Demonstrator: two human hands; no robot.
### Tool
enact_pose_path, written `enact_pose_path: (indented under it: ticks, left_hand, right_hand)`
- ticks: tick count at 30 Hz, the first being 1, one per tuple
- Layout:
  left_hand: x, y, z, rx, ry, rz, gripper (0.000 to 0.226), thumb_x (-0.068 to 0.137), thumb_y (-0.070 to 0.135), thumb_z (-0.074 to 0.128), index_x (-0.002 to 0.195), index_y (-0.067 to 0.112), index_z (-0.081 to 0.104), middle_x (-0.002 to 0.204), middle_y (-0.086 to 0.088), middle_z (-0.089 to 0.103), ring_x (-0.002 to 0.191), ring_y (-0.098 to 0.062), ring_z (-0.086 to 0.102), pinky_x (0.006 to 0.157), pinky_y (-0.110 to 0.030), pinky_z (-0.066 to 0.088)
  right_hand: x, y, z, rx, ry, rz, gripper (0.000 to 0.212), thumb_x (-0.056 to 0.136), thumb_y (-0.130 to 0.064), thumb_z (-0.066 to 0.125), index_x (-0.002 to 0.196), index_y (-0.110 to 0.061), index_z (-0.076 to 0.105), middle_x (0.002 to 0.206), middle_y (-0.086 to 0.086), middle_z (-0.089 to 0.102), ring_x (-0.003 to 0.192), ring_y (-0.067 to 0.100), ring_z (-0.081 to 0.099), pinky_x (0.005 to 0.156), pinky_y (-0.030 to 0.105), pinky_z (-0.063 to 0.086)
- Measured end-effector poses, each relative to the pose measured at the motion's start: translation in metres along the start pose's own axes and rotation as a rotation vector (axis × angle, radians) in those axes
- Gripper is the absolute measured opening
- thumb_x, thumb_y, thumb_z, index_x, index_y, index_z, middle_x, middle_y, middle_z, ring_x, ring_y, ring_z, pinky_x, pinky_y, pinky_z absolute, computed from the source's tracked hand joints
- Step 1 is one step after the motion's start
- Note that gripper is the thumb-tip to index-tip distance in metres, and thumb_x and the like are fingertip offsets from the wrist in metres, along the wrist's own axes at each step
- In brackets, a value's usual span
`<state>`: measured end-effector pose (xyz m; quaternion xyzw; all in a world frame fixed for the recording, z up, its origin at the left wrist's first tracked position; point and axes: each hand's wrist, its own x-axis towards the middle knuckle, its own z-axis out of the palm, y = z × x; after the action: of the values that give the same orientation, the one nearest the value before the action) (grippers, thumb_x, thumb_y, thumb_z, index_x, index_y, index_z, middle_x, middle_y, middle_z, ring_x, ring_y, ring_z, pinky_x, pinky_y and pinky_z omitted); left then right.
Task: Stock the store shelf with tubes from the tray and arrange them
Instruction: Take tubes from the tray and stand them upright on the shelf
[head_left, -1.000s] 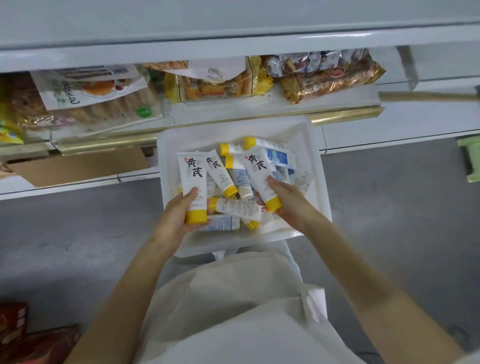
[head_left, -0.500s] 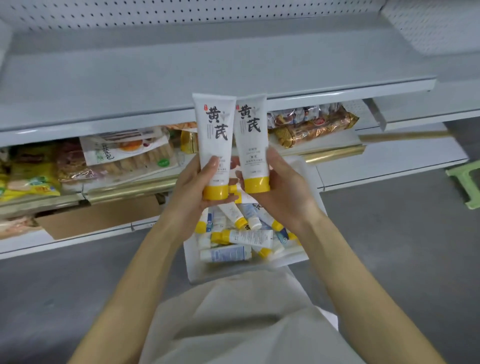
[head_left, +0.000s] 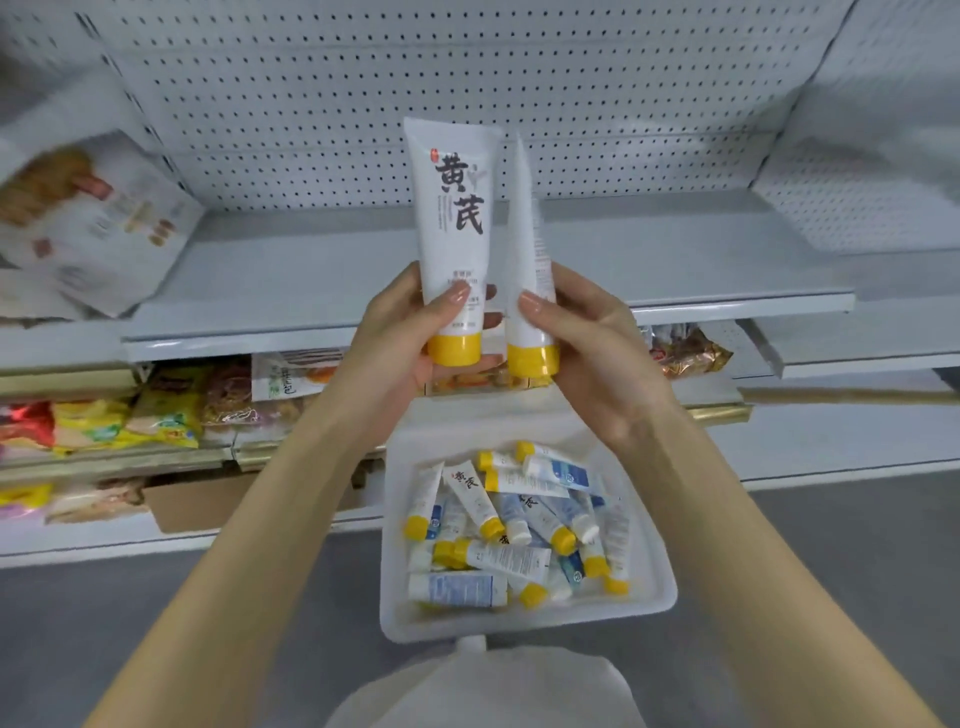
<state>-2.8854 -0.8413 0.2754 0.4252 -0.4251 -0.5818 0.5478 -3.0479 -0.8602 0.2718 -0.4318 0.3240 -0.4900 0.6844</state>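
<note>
Lifts 2 tubes (head_left: 454, 208) off tray (head_left: 660, 597) at 6 to shelf (head_left: 311, 280) at 12, left hand (head_left: 410, 332), right hand (head_left: 587, 338) fingers pinching 1 each; placing next.

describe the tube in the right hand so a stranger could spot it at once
In front of the shelf, two hands hold up white tubes, yellow caps down. It is the right tube, in the right hand. Unlike the left tube in the left hand, which shows black characters, it is turned edge-on.
</note>
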Motion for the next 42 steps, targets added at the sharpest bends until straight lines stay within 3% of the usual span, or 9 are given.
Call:
enact_pose_path:
  ticks: [2, 6, 9, 15, 24, 30, 35, 42]
  left_hand:
    - [-0.004, 0.012, 0.012, -0.012, 0.009, 0.018, 0.042, 0.081, 0.021, 0.058, 0.122, 0.013, 0.055, 0.113, -0.010, 0.069, 0.102, -0.029, 0.067, 0.069, -0.040, 0.058]
    - [-0.011, 0.029, 0.030, -0.002, 0.023, 0.070, 0.044, 0.077, 0.023, 0.059, 0.120, 0.015, 0.057, 0.111, -0.009, 0.070, 0.102, -0.028, 0.068, 0.072, -0.043, 0.059]
    - [-0.017, 0.036, 0.038, 0.011, 0.050, 0.090, 0.042, 0.076, 0.023, 0.060, 0.117, 0.016, 0.059, 0.106, -0.007, 0.071, 0.098, -0.027, 0.069, 0.073, -0.046, 0.059]
    - [-0.030, 0.046, 0.040, 0.053, 0.115, 0.135, 0.035, 0.076, 0.024, 0.060, 0.111, 0.022, 0.061, 0.108, -0.007, 0.071, 0.098, -0.024, 0.069, 0.075, -0.048, 0.058]
    - [-0.035, 0.071, 0.030, 0.006, 0.218, 0.181, 0.040, 0.076, 0.023, 0.060, 0.115, 0.015, 0.060, 0.103, -0.007, 0.072, 0.097, -0.026, 0.069, 0.072, -0.047, 0.059]
    - [-0.019, 0.096, 0.021, -0.047, 0.227, 0.227, 0.036, 0.083, 0.030, 0.052, 0.114, 0.014, 0.059, 0.098, -0.009, 0.073, 0.090, -0.026, 0.070, 0.071, -0.050, 0.058]
    - [0.001, 0.138, 0.004, -0.028, 0.231, 0.289, 0.039, 0.082, 0.030, 0.052, 0.116, 0.012, 0.058, 0.097, -0.009, 0.074, 0.087, -0.025, 0.071, 0.068, -0.050, 0.059]
    - [0.042, 0.224, -0.049, -0.011, 0.196, 0.426, 0.035, 0.080, 0.024, 0.055, 0.114, 0.015, 0.061, 0.104, -0.010, 0.071, 0.096, -0.027, 0.068, 0.072, -0.051, 0.057]
  right_hand:
    - [-0.005, -0.017, 0.001, 0.017, 0.009, -0.007, 0.059, 0.069, -0.014, 0.072, 0.126, -0.010, 0.057, 0.110, 0.015, 0.068, 0.086, 0.023, 0.069, 0.066, 0.036, 0.058]
    - [-0.012, -0.039, -0.001, 0.040, 0.005, -0.028, 0.060, 0.070, -0.021, 0.071, 0.125, -0.023, 0.048, 0.111, 0.018, 0.065, 0.089, 0.026, 0.068, 0.068, 0.040, 0.057]
    - [-0.013, -0.051, 0.001, 0.022, 0.013, -0.036, 0.059, 0.072, -0.026, 0.071, 0.125, -0.027, 0.047, 0.108, 0.014, 0.068, 0.091, 0.022, 0.067, 0.066, 0.034, 0.054]
    - [-0.008, -0.063, 0.008, 0.038, -0.047, -0.051, 0.060, 0.072, -0.025, 0.070, 0.127, -0.027, 0.046, 0.103, 0.011, 0.068, 0.093, 0.020, 0.065, 0.081, 0.036, 0.055]
    - [0.001, -0.077, 0.026, 0.099, -0.180, -0.014, 0.037, 0.092, -0.011, 0.055, 0.128, -0.019, 0.050, 0.093, 0.004, 0.072, 0.089, 0.019, 0.066, 0.072, 0.029, 0.056]
    - [0.018, -0.095, 0.042, 0.038, -0.203, -0.074, 0.038, 0.093, -0.007, 0.052, 0.128, -0.022, 0.052, 0.108, 0.003, 0.071, 0.097, 0.013, 0.066, 0.084, 0.028, 0.051]
    - [0.046, -0.124, 0.073, 0.002, -0.235, -0.185, 0.040, 0.094, -0.009, 0.053, 0.132, -0.019, 0.050, 0.112, 0.003, 0.071, 0.105, 0.017, 0.067, 0.091, 0.032, 0.053]
    - [0.105, -0.161, 0.134, -0.072, -0.264, -0.322, 0.036, 0.096, -0.009, 0.051, 0.128, -0.024, 0.052, 0.106, -0.001, 0.073, 0.096, 0.013, 0.070, 0.069, 0.023, 0.057]
